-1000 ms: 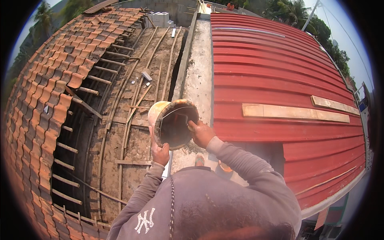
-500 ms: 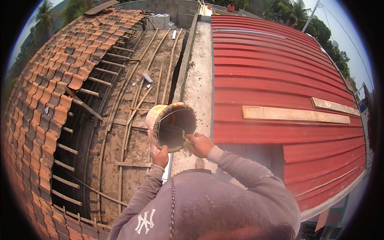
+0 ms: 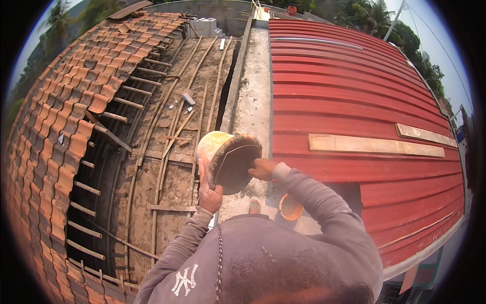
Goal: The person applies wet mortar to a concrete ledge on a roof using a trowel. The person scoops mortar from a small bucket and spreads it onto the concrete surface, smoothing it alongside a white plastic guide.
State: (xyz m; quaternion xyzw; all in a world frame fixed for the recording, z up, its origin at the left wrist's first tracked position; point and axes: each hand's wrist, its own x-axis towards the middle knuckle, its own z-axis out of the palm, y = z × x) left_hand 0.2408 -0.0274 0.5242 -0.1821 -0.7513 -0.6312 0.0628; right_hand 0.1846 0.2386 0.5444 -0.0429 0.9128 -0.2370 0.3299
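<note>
My left hand (image 3: 209, 188) grips the near left rim and side of a pale, mortar-stained bucket (image 3: 212, 144), holding it tilted so its dark mouth faces me. My right hand (image 3: 261, 168) is closed at the bucket's right opening, fingertips inside it; what they hold is hidden. A thin wire handle arches across the mouth. Below, my sandalled foot (image 3: 255, 205) stands on a concrete ledge (image 3: 251, 81), and an orange bucket (image 3: 290, 206) sits beside it, partly behind my right forearm.
Left lie a tiled roof (image 3: 76, 81) and a lower dirty deck (image 3: 126, 192) with poles and gaps along the tiles. Right is red metal roofing (image 3: 344, 91) with two planks (image 3: 374, 144). Pale blocks (image 3: 205, 25) and a person in orange (image 3: 291, 10) are at the back.
The bucket has shifted slightly right and turned. My right hand has moved right and deeper into its opening. More of the orange bucket now shows below.
</note>
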